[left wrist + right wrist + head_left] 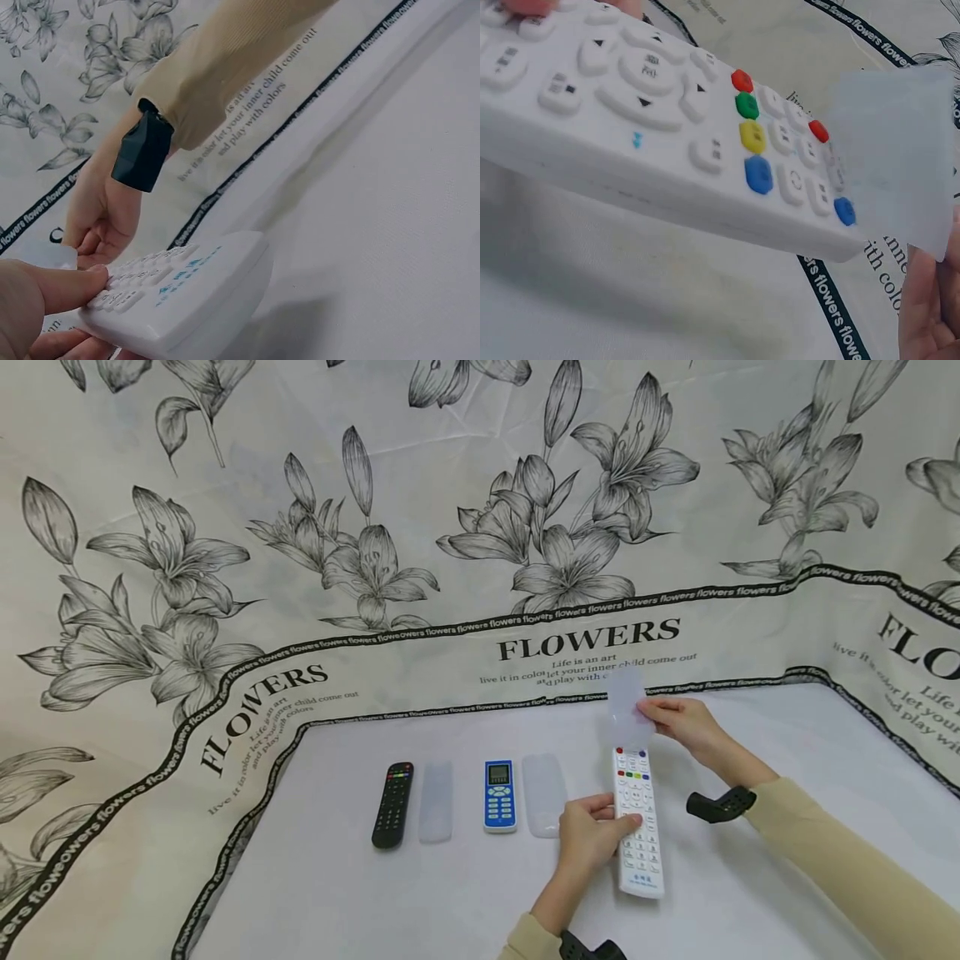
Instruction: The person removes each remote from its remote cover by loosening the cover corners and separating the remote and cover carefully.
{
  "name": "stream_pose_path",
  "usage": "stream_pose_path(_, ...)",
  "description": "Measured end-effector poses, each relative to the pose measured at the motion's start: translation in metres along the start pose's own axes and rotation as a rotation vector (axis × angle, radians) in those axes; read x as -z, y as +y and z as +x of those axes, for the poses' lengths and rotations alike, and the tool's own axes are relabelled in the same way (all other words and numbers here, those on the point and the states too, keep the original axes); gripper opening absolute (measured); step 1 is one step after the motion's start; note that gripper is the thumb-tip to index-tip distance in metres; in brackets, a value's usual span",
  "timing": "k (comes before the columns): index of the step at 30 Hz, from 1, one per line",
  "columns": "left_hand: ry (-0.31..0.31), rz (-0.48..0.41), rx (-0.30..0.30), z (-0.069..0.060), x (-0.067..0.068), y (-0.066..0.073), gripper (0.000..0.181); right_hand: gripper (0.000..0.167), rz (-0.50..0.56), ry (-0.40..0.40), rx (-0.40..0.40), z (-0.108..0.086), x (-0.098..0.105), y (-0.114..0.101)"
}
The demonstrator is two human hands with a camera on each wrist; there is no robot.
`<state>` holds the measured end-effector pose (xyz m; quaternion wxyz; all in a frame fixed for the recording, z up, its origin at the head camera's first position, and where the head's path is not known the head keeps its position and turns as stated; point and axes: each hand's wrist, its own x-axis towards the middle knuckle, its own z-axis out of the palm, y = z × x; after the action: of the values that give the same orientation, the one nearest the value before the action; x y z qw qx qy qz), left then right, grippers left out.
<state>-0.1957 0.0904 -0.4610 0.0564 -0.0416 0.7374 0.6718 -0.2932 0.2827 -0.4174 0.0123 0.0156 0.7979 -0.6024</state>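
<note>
My left hand (pixel 588 837) grips a white remote control (pixel 638 852) by its left side, thumb on the buttons; the remote is raised off the table. A translucent sleeve (pixel 627 710) stands beyond the remote's top end, and my right hand (pixel 686 725) pinches its right edge. In the right wrist view the sleeve (pixel 892 157) lies right at the end of the remote (pixel 705 142), by the red and blue buttons; whether it overlaps that end I cannot tell. The left wrist view shows the thumb (pixel 71 289) pressing the remote's keys.
Left of my hands, a blue remote (pixel 500 810) lies beside a translucent sleeve (pixel 543 793). Farther left are a black remote (pixel 392 814) and another sleeve (pixel 437 802). Behind the white table (pixel 337 902) hangs a flower-printed cloth (pixel 420 677).
</note>
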Motion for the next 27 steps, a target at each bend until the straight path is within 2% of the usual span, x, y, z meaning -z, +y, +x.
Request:
stream_pose_path(4,0.008,0.018,-0.011,0.0021,-0.0008,-0.0015,0.034,0.04,0.032,-0.012,-0.004,-0.0002,0.0036,0.0015)
stream_pose_path(10,-0.03,0.084,-0.022,0.0038,-0.0044,-0.0026,0.041,0.009,0.105,-0.027,0.006,-0.0011,0.0067,0.0033)
stream_pose_path(15,-0.034,0.144,-0.088,0.0066,-0.006,-0.0042,0.038,0.008,0.128,-0.045,0.001,-0.0017,0.0087,0.0038)
stream_pose_path(24,-0.009,0.345,-0.207,0.0075,-0.0052,-0.0029,0.018,0.01,0.116,-0.061,-0.005,-0.0055,0.0073,0.0007)
stream_pose_path(27,-0.001,0.37,-0.217,0.0067,-0.006,-0.0022,0.014,0.007,0.142,-0.068,-0.004,-0.0069,0.0072,-0.0007)
